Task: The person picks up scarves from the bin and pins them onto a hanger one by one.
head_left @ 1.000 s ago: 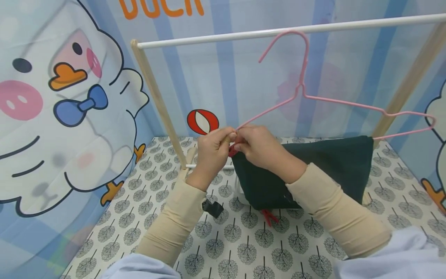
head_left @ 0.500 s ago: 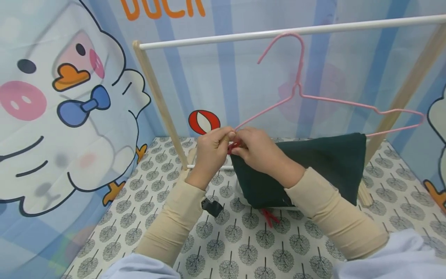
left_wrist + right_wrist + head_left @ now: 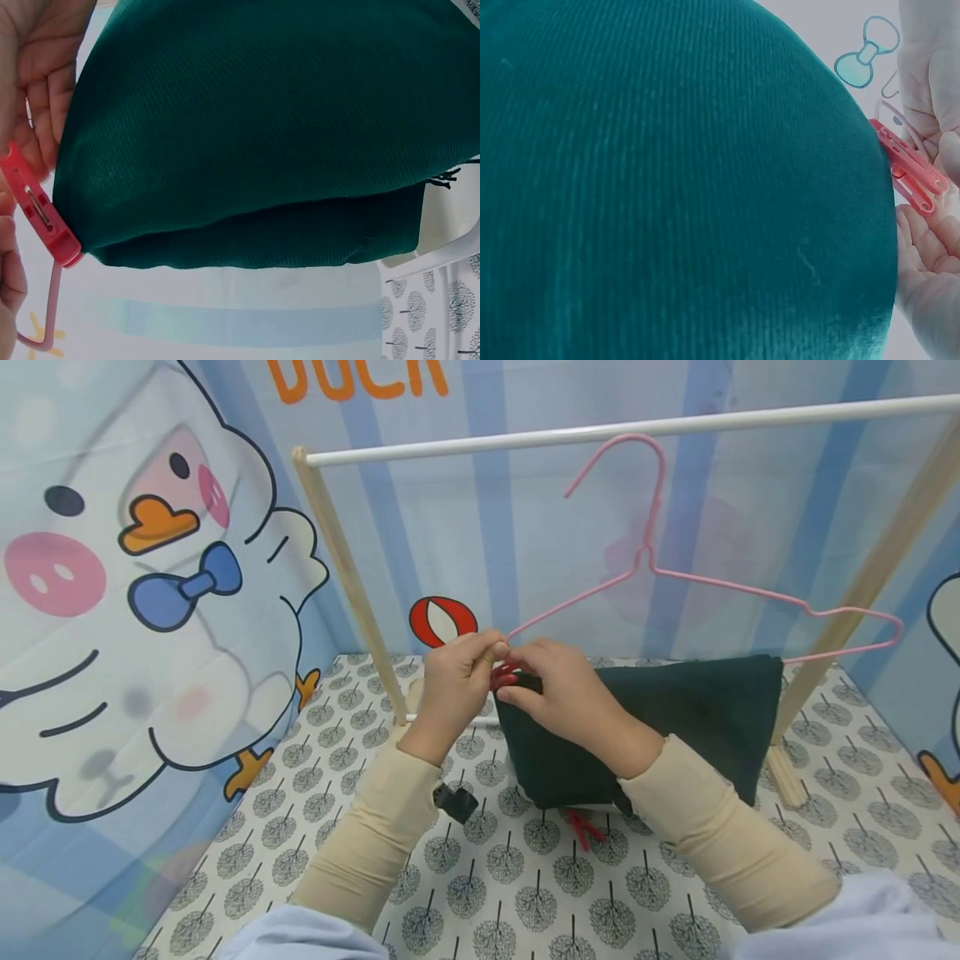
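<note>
A dark green ribbed cloth (image 3: 697, 702) hangs folded over the bottom bar of a pink clothes hanger (image 3: 651, 518). My left hand (image 3: 454, 689) pinches the hanger's left end between thumb and fingers. At the cloth's upper left corner a red clothespin (image 3: 43, 211) is clipped on, its jaws at the fabric edge beside the hanger wire. My right hand (image 3: 573, 697) is right at the clothespin, thumb and fingers spread apart around its handles. In the right wrist view the clothespin (image 3: 911, 166) sits between both hands.
Behind the hanger's hook runs a white rod (image 3: 465, 445) on wooden posts (image 3: 341, 568). Under the cloth a white container (image 3: 442, 251) partly shows. A second red clothespin (image 3: 585, 828) lies on the tree-print tablecloth (image 3: 495, 893) in front.
My right thumb and fingers have parted from their pinch on the clothespin, which now shows more between them. The hanger's right end has shifted left with the cloth. My left hand keeps its hold.
</note>
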{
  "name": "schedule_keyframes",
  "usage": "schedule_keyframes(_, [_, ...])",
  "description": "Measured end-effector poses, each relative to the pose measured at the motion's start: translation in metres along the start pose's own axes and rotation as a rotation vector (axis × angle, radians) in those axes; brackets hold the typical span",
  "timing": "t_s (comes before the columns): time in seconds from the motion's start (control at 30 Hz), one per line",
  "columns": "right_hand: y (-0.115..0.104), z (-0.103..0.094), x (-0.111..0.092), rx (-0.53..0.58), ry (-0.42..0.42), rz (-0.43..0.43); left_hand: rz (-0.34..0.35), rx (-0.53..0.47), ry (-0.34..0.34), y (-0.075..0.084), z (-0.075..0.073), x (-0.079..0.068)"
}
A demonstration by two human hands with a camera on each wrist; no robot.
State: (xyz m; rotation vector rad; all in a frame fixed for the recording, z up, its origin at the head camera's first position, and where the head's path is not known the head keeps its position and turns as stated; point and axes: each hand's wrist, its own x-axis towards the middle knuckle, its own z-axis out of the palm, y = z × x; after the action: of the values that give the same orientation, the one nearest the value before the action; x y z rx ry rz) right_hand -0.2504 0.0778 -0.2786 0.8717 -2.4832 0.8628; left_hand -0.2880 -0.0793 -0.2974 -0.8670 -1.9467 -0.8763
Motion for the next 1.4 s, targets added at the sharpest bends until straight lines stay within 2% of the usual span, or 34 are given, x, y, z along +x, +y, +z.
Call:
schedule_keyframes(0.13, [0.004,-0.003,-0.004,0.01,0.035,0.015,-0.002,-0.003,-0.002,0.0,-0.001,0.0])
schedule_keyframes(0.23, [0.009,-0.007,-0.011,0.029,0.119,0.0,-0.016,0.002,0.006,-0.001,-0.002,-0.001])
schedule_keyframes(0.37, [0.018,-0.01,-0.031,0.034,0.262,-0.149,-0.031,0.009,0.014,-0.003,-0.004,0.0])
schedule_keyframes(0.43, [0.022,-0.008,-0.042,0.031,0.298,-0.248,-0.033,0.012,0.018,-0.005,-0.004,0.001])
schedule_keyframes(0.5, [0.025,-0.005,-0.053,0.039,0.302,-0.341,-0.028,0.015,0.024,-0.006,-0.005,0.002])
schedule_keyframes(0.57, [0.026,0.0,-0.064,0.072,0.268,-0.392,-0.03,0.016,0.03,-0.006,-0.006,0.003])
schedule_keyframes(0.67, [0.027,0.009,-0.077,0.119,0.181,-0.383,-0.039,0.017,0.037,-0.008,-0.007,0.003])
schedule_keyframes(0.77, [0.028,0.021,-0.089,0.136,0.102,-0.312,-0.057,0.012,0.043,-0.009,-0.007,0.002])
schedule_keyframes(0.93, [0.038,0.044,-0.109,0.039,0.019,-0.167,-0.078,0.007,0.056,-0.01,-0.008,0.0])
schedule_keyframes(1.1, [0.049,0.063,-0.125,-0.121,-0.106,0.073,-0.078,0.008,0.068,-0.011,-0.01,-0.001])
schedule_keyframes(1.2, [0.055,0.073,-0.133,-0.2,-0.146,0.238,-0.086,0.003,0.061,-0.012,-0.011,-0.001])
schedule_keyframes(1.27, [0.06,0.078,-0.137,-0.235,-0.168,0.338,-0.093,0.011,0.054,-0.012,-0.011,-0.002])
schedule_keyframes(1.4, [0.066,0.088,-0.145,-0.264,-0.24,0.481,-0.102,0.02,0.042,-0.012,-0.011,-0.003])
